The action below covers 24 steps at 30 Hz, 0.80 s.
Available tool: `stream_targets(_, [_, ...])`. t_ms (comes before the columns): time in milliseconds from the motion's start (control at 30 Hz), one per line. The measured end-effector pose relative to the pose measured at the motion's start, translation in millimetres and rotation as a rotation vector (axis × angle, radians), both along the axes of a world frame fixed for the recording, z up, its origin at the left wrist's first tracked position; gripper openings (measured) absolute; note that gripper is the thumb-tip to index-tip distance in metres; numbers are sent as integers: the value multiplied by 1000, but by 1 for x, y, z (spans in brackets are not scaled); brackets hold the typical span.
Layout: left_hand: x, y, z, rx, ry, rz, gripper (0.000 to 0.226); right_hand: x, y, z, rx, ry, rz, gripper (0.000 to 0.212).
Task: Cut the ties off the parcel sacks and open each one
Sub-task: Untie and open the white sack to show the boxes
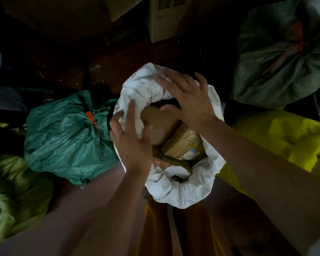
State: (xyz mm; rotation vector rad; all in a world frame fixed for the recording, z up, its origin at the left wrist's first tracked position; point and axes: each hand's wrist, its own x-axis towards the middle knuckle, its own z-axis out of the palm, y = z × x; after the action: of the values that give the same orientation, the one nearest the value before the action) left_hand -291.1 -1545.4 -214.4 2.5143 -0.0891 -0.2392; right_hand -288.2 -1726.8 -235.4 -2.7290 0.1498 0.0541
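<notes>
A white parcel sack point(185, 189) stands open in the middle, with several brown cardboard parcels point(183, 143) showing inside. My left hand point(131, 139) lies on the sack's left rim, fingers straight against the white fabric. My right hand point(188, 100) hovers over the far rim with fingers spread, touching the folded fabric there. A teal-green sack point(63, 137) lies to the left, its neck bunched and closed by an orange tie point(91, 119). A dark green sack point(277, 71) at the upper right is also closed by an orange tie point(292, 47).
A yellow sack point(277, 141) lies on the right and a light green one point(13, 196) at the lower left. Pale boxes point(166, 17) stand in the dark at the back. My legs in yellow trousers point(174, 230) are below the white sack.
</notes>
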Motion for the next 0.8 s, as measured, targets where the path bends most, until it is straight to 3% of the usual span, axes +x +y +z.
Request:
stream_targets(133, [16, 17, -9, -191, -42, 36, 45, 12, -10, 0, 114, 48, -6, 47])
stream_targets(267, [45, 35, -8, -392, 226, 175, 13, 16, -20, 0, 403, 30, -194, 34])
stream_targets(367, [72, 31, -3, -500, 406, 65, 33, -5, -30, -8, 569, 28, -431, 27])
stream_targets(433, [83, 17, -4, -454, 435, 27, 26, -18, -34, -16, 633, 55, -591, 26])
stream_targets(500, [88, 4, -7, -415, 405, 12, 5, -19, -34, -23, 626, 69, -687, 27])
stream_targets(567, [84, -3, -5, -334, 317, -4, 26, -13, -34, -25, 597, 73, -730, 28])
stream_targets(667, [54, 1, 5, -115, 18, -32, 63, -5, -41, -23, 518, 79, -781, 29])
stream_targets(733, [22, 7, 6, 46, -98, -50, 71, -4, -48, -21, 498, 93, -784, 27])
stream_targets(800, [-5, 12, 3, 102, -86, -48, 68, -3, -52, -21, 507, 107, -778, 26])
